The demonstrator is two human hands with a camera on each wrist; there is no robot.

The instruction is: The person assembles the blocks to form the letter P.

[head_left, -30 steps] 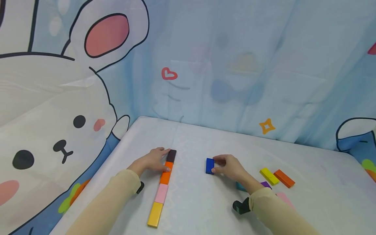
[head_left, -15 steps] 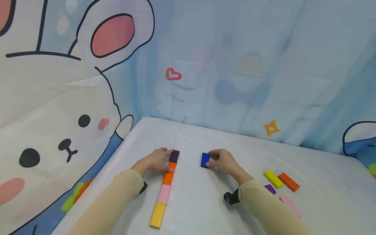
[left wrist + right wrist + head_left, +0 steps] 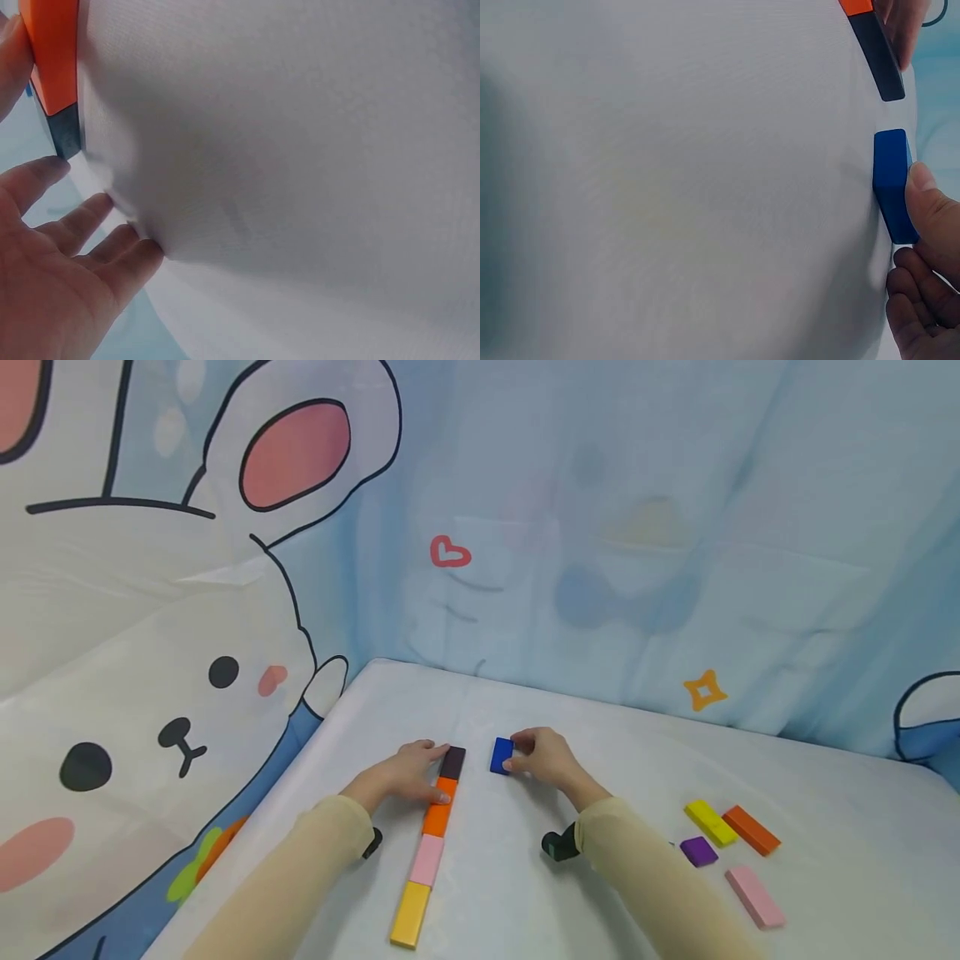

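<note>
A row of flat blocks runs up the table: a yellow block (image 3: 410, 914), a pink block (image 3: 427, 860), an orange block (image 3: 438, 818) and a black block (image 3: 452, 763) at the far end. My left hand (image 3: 405, 772) rests along the row's left side, its thumb touching the orange block and its index fingertip at the black block's end. To the right of the black block, with a gap between, my right hand (image 3: 550, 757) pinches a blue block (image 3: 502, 756). In the right wrist view the thumb presses on the blue block (image 3: 891, 176).
Loose blocks lie at the right: a yellow one (image 3: 709, 823), an orange one (image 3: 752, 831), a purple one (image 3: 698, 851) and a pink one (image 3: 754, 897). A sliver of another shows beside the right sleeve (image 3: 645, 860). A patterned curtain (image 3: 600, 568) hangs behind the white table (image 3: 517, 893).
My right hand has carried the blue block leftward and slightly farther away, closer to the black block. My left hand has kept its place at the row. The view has shifted slightly.
</note>
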